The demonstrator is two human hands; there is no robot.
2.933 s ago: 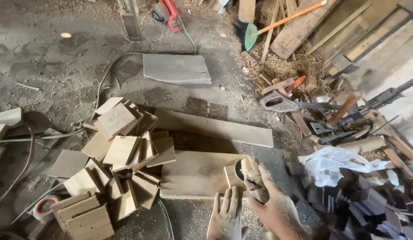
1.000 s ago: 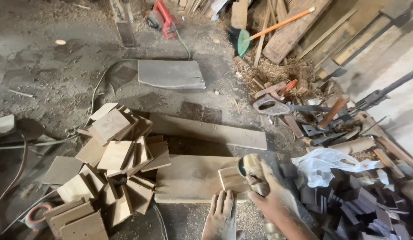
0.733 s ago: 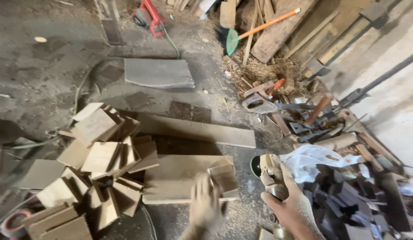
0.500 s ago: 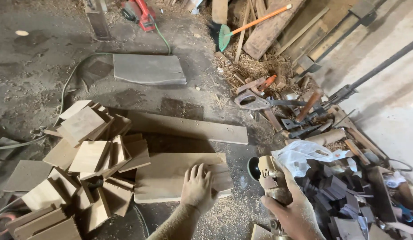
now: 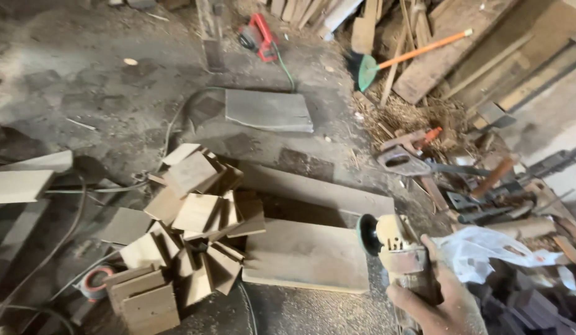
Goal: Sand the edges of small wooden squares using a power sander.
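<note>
My right hand (image 5: 442,303), dusted with sawdust, grips a dusty angle grinder (image 5: 392,243) at the lower right; its disc faces left, just off the right end of a wide wooden board (image 5: 306,254) lying on the floor. My left hand is out of view. Left of the board lies a heap of small square wooden blocks (image 5: 192,229). Behind the board a longer plank (image 5: 313,192) rests on the floor.
A white plastic bag (image 5: 489,257) and dark wood offcuts (image 5: 536,307) lie at the right. Hand saw (image 5: 403,162) and tools sit beyond. A grey slab (image 5: 268,110), red power tool (image 5: 260,36), green broom (image 5: 393,59) and green cable (image 5: 170,124) lie farther off.
My left hand, which pressed a small block on the board, has left the view, and the block is no longer on the board. The grinder lifted off to the right. The view swung left.
</note>
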